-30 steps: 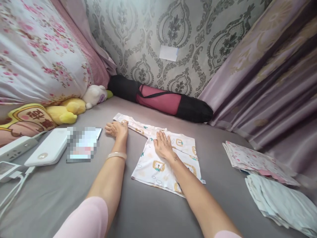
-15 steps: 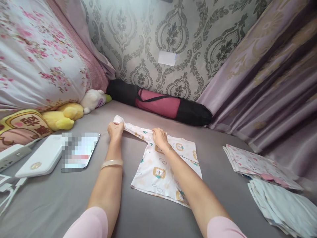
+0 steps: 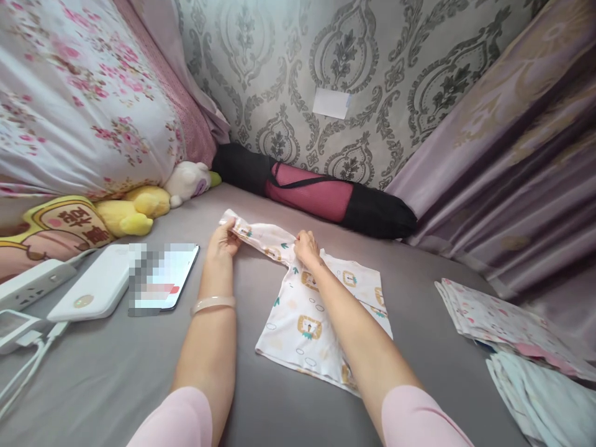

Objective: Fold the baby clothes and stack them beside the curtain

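Note:
A small white shirt (image 3: pixel 288 335) printed with lion faces and green leaves lies on the grey bedsheet (image 3: pixel 261 410). Its left sleeve stretches out toward the upper left. My left hand (image 3: pixel 224 239) is closed on the cuff end of that sleeve, which sticks out past the fingers. At the shoulder, my right hand (image 3: pixel 307 248) pinches the fabric where the sleeve meets the body. My right forearm crosses over the shirt and hides part of its right side.
A phone (image 3: pixel 179 273), a white power bank (image 3: pixel 93 292) and a power strip (image 3: pixel 32 282) lie at left. Plush toys (image 3: pixel 135 208) line the pillow. A black and pink rolled bag (image 3: pixel 311 195) lies along the wall. Folded clothes (image 3: pixel 503 316) are stacked at right.
The sleeve cuff, bunched in my left hand before, now lies flatter and extends past the fingers. My right hand has gone from lying flat to pinching the shoulder. The view has shifted slightly.

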Motion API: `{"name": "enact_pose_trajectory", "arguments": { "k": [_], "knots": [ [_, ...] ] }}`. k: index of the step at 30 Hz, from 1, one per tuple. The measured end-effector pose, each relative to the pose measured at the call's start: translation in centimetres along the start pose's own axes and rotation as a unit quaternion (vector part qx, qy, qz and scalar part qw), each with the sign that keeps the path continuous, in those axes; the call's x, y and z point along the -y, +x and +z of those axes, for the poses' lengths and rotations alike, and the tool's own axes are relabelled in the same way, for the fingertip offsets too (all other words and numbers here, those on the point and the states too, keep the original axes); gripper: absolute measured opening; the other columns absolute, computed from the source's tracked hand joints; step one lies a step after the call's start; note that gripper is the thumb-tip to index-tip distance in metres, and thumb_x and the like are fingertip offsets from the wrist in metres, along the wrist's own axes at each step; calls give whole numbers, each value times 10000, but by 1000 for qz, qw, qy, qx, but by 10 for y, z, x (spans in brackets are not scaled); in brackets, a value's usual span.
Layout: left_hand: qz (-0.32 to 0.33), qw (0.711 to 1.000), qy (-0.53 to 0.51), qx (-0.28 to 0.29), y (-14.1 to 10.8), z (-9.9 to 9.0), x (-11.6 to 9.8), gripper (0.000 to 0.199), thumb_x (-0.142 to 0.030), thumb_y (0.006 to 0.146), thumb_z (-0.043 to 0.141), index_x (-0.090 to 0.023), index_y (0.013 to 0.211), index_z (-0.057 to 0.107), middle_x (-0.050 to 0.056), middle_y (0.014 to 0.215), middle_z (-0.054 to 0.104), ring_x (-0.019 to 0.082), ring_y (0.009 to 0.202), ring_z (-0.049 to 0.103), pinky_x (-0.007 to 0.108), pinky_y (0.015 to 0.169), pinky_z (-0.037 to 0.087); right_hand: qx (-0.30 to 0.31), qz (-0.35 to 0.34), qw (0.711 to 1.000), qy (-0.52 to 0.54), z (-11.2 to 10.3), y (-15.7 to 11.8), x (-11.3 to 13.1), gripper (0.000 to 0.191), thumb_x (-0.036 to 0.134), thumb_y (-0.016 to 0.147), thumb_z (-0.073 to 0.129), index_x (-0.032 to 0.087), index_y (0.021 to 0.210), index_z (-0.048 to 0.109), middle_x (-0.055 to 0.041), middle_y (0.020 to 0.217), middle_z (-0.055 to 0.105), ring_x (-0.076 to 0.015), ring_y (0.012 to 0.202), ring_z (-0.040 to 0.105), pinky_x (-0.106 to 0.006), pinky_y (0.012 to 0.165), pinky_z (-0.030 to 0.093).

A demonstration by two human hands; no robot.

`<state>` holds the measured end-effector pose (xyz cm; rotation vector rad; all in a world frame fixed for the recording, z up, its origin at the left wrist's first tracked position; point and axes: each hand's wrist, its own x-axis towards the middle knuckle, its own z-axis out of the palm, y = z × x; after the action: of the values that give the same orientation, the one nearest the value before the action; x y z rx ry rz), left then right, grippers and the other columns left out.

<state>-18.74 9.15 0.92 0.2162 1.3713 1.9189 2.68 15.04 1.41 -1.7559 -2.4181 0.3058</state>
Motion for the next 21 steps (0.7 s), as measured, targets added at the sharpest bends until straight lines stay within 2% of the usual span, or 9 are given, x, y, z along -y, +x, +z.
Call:
{"name": "enact_pose_trajectory", "arguments": {
  "k": [3,8,11,13,17,21],
  "knots": [
    [0,996,-87,-10,-1,2,-4,61,-137,803,565,-187,838,569,37,801,691,178,899,683,293,762,589,-51,8,998,28,8,-10,-2,335,201,970,342,184,1226,556,-126,1243,545,-237,1080,576,-338,893,441],
    [-13,987,-157,41,-5,6,-8,166,-132,838,544,-157,973,636,66,858,729,217,988,680,320,812,586,-76,-45,995,50,7,-33,-10,358,163,960,353,174,1253,556,-122,1280,547,-219,1121,542,-302,949,406],
    [-39,976,-201,70,-8,8,-9,190,-117,858,532,-141,1011,643,64,831,730,212,942,695,323,825,580,-62,-81,995,24,9,-45,-12,347,154,965,339,186,1171,616,-107,1244,590,-221,1156,514,-302,996,366],
    [-51,969,-230,76,-9,9,-10,215,-90,877,501,-140,1034,640,48,806,728,180,895,703,293,835,570,-51,-91,994,15,14,-51,-10,338,184,976,350,182,1196,607,-98,1294,580,-220,1200,488,-308,1025,344],
    [-66,954,-280,85,-8,8,-15,288,-89,913,445,-152,1130,624,44,842,746,166,858,716,298,848,561,-31,-102,994,9,23,-55,-7,422,213,999,296,137,1364,493,-100,1485,443,-206,1363,363,-322,1110,261],
    [-81,941,-313,98,-10,15,-22,336,-121,970,350,-131,1187,605,85,925,752,165,883,720,310,870,553,26,-103,994,11,22,-58,-6,538,307,1014,246,78,1493,335,-112,1596,263,-228,1472,184,-364,1178,140]
  ]
}}
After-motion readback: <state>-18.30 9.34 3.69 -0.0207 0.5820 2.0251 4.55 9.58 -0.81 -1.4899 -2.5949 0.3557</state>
